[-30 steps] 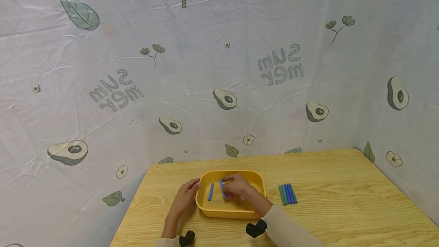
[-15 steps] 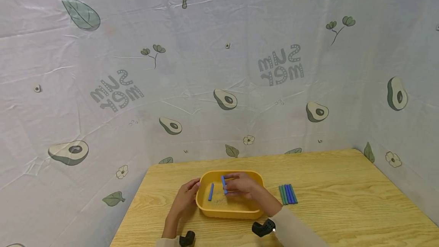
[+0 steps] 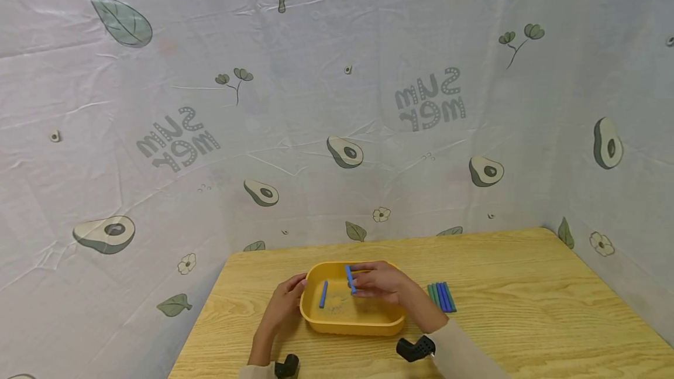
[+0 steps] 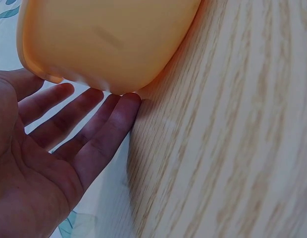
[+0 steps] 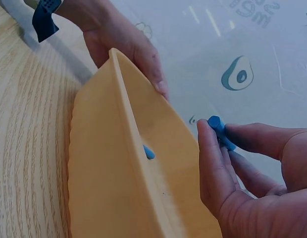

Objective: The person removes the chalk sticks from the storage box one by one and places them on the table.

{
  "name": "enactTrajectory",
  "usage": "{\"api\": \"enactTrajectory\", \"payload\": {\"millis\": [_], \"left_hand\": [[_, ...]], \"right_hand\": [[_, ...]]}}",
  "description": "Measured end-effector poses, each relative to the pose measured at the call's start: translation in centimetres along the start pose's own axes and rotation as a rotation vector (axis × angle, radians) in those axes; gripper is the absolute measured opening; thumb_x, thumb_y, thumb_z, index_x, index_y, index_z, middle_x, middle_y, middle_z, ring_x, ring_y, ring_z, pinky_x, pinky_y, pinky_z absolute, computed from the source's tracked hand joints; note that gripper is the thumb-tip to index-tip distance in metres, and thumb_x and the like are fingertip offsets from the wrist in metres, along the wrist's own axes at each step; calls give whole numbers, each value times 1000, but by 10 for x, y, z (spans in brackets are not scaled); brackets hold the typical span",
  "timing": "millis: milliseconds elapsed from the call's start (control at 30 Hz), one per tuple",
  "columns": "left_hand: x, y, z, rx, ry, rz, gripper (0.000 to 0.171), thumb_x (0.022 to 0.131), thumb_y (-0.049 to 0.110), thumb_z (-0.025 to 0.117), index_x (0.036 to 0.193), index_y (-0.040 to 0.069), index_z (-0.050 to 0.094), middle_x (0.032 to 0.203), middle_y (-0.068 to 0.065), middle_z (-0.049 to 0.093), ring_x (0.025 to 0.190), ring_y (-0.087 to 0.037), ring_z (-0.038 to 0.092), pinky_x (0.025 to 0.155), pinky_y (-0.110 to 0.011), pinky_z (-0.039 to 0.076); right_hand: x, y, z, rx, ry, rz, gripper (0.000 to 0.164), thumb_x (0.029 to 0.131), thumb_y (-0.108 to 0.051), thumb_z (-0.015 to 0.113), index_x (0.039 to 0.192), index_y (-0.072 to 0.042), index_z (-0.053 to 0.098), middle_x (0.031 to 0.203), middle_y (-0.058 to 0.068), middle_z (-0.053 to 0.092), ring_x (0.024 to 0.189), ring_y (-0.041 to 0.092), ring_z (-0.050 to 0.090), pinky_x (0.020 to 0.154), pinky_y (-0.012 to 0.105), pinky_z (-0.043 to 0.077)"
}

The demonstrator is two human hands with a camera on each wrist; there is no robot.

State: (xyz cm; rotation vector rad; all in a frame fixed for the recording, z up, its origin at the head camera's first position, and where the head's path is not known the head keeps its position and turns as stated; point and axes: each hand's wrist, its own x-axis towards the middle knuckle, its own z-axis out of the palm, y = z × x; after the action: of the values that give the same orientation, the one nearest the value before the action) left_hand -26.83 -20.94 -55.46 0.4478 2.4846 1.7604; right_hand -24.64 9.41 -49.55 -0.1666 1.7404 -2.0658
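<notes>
In the head view a yellow plastic tub [image 3: 353, 328] stands on the table. My left hand [image 3: 285, 302] holds its left end, thumb at the rim; in the left wrist view the fingertips [image 4: 127, 101] touch the outer wall. My right hand [image 3: 384, 283] pinches a blue chalk stick [image 3: 350, 280] over the tub. The right wrist view shows that stick [image 5: 222, 133] between thumb and fingers, above the rim. Another blue stick [image 3: 323, 295] lies inside the tub, left of the held one, beside bluish crumbs.
Right of the tub, several green and blue sticks [image 3: 442, 297] lie side by side on the wooden table [image 3: 505, 309]. A white sheet [image 3: 316, 104] printed with avocados and leaves hangs behind the table and along its sides.
My right hand has lifted the blue chalk stick from the tub's floor and moved slightly right and back with it. The left hand keeps its place at the tub's end.
</notes>
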Motion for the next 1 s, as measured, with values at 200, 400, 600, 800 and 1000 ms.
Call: {"api": "enactTrajectory", "payload": {"millis": [200, 400, 600, 800, 1000], "left_hand": [[0, -1, -1, 8, 5, 1, 48, 114, 29, 53, 152, 1, 58, 152, -23, 62, 138, -41, 63, 101, -41, 63], [0, -1, 0, 15, 7, 1, 48, 114, 29, 54, 153, 0, 58, 152, -23, 62, 138, -42, 63, 101, -43, 63], [0, 1, 0, 23, 7, 3, 49, 114, 30, 54, 152, -2, 58, 151, -25, 62, 138, -43, 62, 102, -45, 62], [1, 2, -1, 53, 7, -2, 49, 115, 30, 53, 151, -1, 59, 152, -25, 62, 139, -44, 61, 104, -47, 61], [1, 1, -1, 47, 5, -3, 48, 115, 30, 52, 151, -1, 59, 151, -25, 62, 139, -44, 61, 104, -47, 61]], "right_hand": [[-3, 0, -5, 17, -34, -6, 60, 104, 2, 65, 158, 11, 42, 115, 11, 70, 99, 18, 77, 97, 40, 65], [-7, 1, -13, 13, -28, -18, 60, 103, 1, 66, 158, 11, 44, 130, 16, 69, 104, 18, 76, 99, 41, 64], [-13, 0, -23, 13, -23, -34, 59, 103, 0, 66, 157, 11, 44, 132, 14, 69, 104, 17, 76, 98, 39, 64], [-21, -2, -30, 0, -12, -46, 61, 104, -3, 67, 157, 12, 43, 129, 12, 71, 103, 15, 76, 96, 37, 65], [-27, -2, -33, -7, -15, -55, 62, 103, -2, 67, 158, 12, 42, 116, 8, 71, 99, 12, 77, 95, 35, 65]]}}
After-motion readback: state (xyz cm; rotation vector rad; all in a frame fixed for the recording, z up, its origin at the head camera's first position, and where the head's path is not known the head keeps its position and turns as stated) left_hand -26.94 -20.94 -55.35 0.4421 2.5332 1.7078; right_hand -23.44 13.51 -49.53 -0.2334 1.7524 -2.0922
